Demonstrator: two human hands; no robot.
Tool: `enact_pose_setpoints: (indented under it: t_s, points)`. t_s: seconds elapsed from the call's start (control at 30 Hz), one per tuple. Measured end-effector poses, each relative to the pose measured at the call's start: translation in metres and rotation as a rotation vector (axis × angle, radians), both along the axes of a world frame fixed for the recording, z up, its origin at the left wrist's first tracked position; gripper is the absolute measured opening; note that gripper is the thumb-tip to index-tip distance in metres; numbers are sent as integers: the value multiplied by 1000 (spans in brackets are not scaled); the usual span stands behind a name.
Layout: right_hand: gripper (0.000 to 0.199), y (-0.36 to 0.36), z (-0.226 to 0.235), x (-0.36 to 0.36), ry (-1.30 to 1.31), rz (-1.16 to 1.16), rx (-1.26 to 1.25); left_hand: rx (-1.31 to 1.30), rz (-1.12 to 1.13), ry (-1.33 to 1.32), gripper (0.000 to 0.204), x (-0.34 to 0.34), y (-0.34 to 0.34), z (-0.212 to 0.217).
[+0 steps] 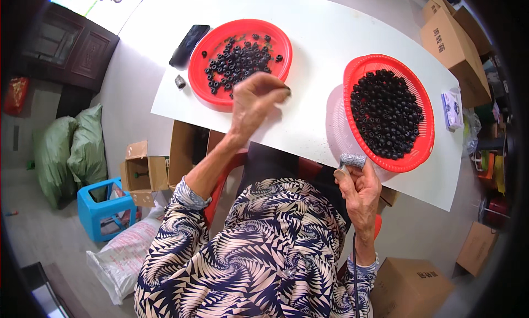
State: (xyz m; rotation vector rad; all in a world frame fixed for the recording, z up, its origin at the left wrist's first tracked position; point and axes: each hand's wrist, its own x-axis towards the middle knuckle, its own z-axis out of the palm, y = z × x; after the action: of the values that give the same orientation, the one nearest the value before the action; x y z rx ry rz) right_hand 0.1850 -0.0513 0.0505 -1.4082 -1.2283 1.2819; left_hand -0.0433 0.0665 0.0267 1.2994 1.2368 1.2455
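My left hand [254,104] is above the table beside the near right rim of a red plastic tray [198,91], thumb and forefinger pinched together. A small dark piece [287,91] shows at their tips, too small to make out fully. Loose in that tray lie many small round black parts [239,62], several with a visible hole. My right hand [359,197] is closed at the table's front edge, below a red slotted basket [427,139]. Grey speckled wrapping [352,161] surrounds its forefinger, and the thumb presses towards it. Whatever these fingers grip is hidden. More black parts [388,114] fill the basket.
On the white table [314,48] lie a dark phone [189,45], a small metallic block [179,81] and a white-and-purple packet [452,109]. Cardboard boxes [454,48] stand to the right. A blue stool [107,208], an open carton [144,173] and green sacks [71,152] are at left.
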Motion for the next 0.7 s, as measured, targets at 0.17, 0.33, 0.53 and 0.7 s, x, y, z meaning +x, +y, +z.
enact_pose_setpoints:
  t_s: [0.17, 0.33, 0.53, 0.7]
  points:
    - [24, 0, -5, -1, 44, 10, 50, 394, 138, 636, 7, -17, 52, -16]
    - [26, 2, -7, 0, 69, 17, 73, 364, 153, 731, 8, -8, 67, -14]
    - [28, 1, -8, 1, -4, 116, 88, 457, -233, 538, 8, 51, 48, 38]
    - [27, 0, -3, 0, -97, 193, 196, 496, -759, 684, 13, 111, 51, 56]
